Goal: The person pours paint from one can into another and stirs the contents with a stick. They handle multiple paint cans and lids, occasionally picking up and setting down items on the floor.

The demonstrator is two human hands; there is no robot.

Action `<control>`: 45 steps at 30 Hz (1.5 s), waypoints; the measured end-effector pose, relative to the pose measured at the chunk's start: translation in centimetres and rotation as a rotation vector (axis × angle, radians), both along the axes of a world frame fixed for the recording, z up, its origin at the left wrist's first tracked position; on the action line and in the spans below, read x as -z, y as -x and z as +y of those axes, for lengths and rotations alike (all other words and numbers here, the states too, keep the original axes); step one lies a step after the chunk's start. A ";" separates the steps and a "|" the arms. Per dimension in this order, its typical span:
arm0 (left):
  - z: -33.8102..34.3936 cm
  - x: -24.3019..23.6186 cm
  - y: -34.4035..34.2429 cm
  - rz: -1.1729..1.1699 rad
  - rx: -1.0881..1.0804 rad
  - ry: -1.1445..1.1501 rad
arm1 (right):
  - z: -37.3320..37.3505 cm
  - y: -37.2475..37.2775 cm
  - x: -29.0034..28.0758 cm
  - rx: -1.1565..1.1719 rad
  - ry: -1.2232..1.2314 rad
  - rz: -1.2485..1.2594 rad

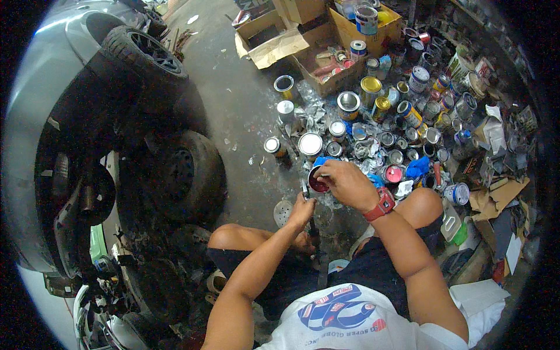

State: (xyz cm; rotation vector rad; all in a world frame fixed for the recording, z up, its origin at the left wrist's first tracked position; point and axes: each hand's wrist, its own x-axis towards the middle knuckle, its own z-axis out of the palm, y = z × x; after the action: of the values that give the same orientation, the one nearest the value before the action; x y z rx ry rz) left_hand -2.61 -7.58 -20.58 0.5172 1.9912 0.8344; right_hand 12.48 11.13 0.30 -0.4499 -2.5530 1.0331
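Observation:
An open paint can (313, 181) with dark red inside stands in front of me between my knees, tilted toward me. My right hand (344, 179) is closed at its rim, the fingers curled over the mouth; the fingertips are partly hidden. A red watch is on that wrist. Just below and left of the can, my left hand (303, 211) is closed around a slim dark tool (305, 190) with a greyish end, which points up beside the can's rim. The tool's exact kind is too small to make out. A blue piece shows behind the can.
Many open and lidded paint cans (310, 144) crowd the floor ahead and right, among crumpled paper and rags. Cardboard boxes (326, 76) stand beyond. Along my left are a grey car (70, 52), a loose wheel (192, 175) and car parts.

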 end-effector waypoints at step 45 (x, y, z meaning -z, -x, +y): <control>1.6 -3.8 -0.7 -0.075 0.003 -0.001 | 0.1 -0.4 -0.6 0.056 -0.009 0.042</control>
State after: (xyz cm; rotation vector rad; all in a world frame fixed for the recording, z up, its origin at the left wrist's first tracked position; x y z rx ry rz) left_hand -1.92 -5.95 -16.74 0.4826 1.9209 0.8413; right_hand 12.92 11.21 0.88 -0.4894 -2.4926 1.0005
